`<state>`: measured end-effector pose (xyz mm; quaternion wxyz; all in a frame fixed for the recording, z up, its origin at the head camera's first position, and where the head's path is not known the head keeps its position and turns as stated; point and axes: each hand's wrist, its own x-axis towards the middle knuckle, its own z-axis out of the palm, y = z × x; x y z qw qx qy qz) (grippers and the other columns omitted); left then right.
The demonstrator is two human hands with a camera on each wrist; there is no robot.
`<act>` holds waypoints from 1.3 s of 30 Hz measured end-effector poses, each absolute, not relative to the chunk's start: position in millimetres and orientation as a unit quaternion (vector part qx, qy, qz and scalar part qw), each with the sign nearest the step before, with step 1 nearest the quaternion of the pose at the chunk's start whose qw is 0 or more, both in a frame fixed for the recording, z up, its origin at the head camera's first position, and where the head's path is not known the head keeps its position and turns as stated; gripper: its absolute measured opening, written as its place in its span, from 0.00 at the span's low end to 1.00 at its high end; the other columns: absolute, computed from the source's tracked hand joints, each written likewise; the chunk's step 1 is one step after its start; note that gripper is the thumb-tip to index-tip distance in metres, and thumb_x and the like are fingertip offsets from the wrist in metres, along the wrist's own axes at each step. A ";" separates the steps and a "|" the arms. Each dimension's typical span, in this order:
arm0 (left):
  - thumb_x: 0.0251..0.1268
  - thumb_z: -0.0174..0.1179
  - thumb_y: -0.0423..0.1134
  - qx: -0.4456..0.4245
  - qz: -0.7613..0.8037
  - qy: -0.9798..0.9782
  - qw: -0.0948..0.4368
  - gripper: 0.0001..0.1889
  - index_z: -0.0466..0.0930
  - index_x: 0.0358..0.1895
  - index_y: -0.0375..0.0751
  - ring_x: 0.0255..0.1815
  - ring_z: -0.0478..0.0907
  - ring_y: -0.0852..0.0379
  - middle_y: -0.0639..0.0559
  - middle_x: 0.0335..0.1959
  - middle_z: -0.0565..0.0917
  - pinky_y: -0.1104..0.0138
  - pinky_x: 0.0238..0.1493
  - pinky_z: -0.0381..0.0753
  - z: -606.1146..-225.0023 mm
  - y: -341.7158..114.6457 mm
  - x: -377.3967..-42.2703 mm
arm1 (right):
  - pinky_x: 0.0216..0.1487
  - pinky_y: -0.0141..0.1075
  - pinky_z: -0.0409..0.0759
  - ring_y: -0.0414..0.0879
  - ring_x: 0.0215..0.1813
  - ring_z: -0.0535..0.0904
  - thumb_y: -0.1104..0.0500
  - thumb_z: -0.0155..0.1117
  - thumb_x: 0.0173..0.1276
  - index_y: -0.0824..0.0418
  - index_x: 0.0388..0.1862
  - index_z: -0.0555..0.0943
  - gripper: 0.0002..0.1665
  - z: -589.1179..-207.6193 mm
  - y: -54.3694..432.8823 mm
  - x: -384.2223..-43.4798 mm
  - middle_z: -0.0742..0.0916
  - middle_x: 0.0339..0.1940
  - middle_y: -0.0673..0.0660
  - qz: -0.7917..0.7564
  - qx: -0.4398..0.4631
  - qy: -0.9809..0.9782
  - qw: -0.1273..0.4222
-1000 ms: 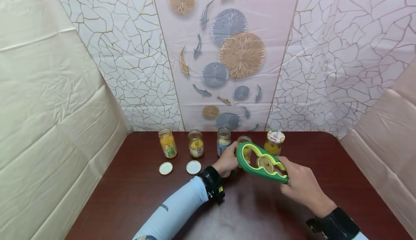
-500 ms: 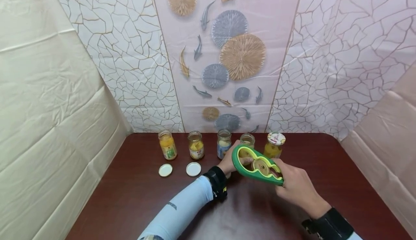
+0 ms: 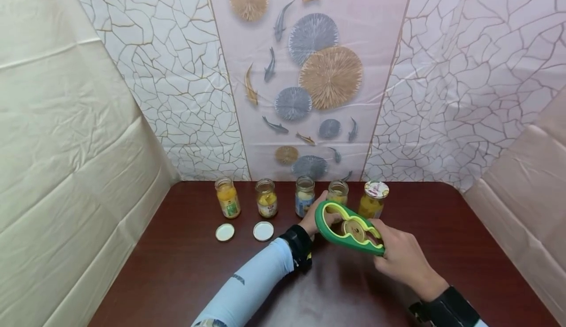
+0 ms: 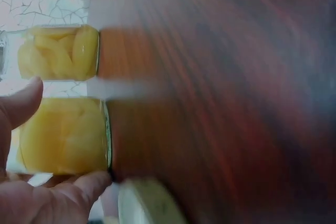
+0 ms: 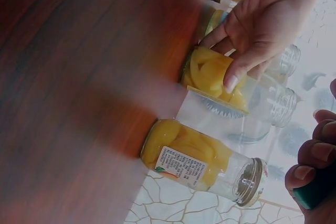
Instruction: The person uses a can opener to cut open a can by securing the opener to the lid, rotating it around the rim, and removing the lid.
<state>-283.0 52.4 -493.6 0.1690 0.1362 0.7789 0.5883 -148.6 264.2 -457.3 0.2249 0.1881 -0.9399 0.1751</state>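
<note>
My left hand holds an open glass jar of yellow fruit pieces, its thumb on one side and fingers on the other. The jar stands upright on the table, largely hidden in the head view. In front of it, my right hand grips a green jar opener by its end. A gold lid sits within the opener's lime-edged notches. Right of the held jar stands another fruit jar, with a patterned lid on it.
Three more lidless jars stand to the left along the back: an orange-filled jar, a yellow fruit jar and a blue-labelled jar. Two pale lids lie before them, a left lid and a right lid. Patterned cloth hangs behind the table.
The left hand and the open jar have shifted slightly right. The right hand has moved a little left and nearer with the opener and the gold lid. The other jars have stayed put.
</note>
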 end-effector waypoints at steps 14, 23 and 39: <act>0.67 0.71 0.42 0.220 0.489 0.842 0.065 0.14 0.79 0.51 0.46 0.38 0.83 0.62 0.54 0.42 0.86 0.69 0.40 0.82 -523.8 55.2 -297.1 | 0.30 0.32 0.73 0.34 0.31 0.76 0.67 0.74 0.40 0.58 0.60 0.80 0.40 -457.4 259.7 -153.7 0.90 0.36 0.50 0.179 0.195 -0.937 0.229; 0.74 0.66 0.55 0.315 0.402 0.860 0.021 0.26 0.77 0.68 0.49 0.56 0.80 0.61 0.51 0.60 0.83 0.63 0.55 0.83 -510.4 23.6 -258.3 | 0.30 0.31 0.73 0.34 0.31 0.75 0.67 0.76 0.41 0.58 0.59 0.81 0.40 -453.0 259.3 -155.7 0.90 0.37 0.51 0.182 0.196 -0.931 0.247; 0.76 0.67 0.50 0.251 0.492 0.826 0.114 0.19 0.81 0.63 0.49 0.58 0.84 0.63 0.54 0.54 0.88 0.70 0.55 0.84 -466.3 -16.7 -197.8 | 0.28 0.30 0.70 0.31 0.28 0.72 0.68 0.74 0.39 0.58 0.59 0.81 0.41 -449.5 251.6 -157.3 0.89 0.33 0.48 0.183 0.211 -0.928 0.247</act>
